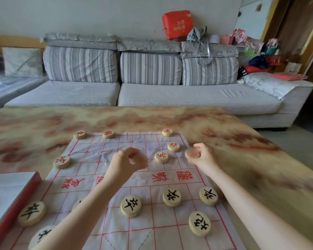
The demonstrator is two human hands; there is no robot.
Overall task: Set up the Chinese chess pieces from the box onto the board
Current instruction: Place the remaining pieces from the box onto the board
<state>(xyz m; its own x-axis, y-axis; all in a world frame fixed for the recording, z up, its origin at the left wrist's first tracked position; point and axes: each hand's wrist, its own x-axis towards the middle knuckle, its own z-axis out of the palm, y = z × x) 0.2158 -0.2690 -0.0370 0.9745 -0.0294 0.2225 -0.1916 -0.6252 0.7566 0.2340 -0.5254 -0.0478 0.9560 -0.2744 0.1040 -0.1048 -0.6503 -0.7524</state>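
Observation:
A white cloth board (116,222) with red grid lines lies on the marbled table. Several round wooden pieces with red characters stand on its far half, among them one (161,157) between my hands. Black-character pieces (131,206) stand on the near half. My right hand (201,156) pinches a wooden piece (192,153) over the board's far right edge. My left hand (129,160) hovers over the far middle with its fingers curled; a bit of red shows inside them, and I cannot tell what it is.
The red-edged box (14,201) lies at the near left, beside the board. A grey striped sofa (148,94) runs behind the table, with a red bag (177,24) and clutter on its right end. Bare marbled tabletop (260,168) surrounds the board.

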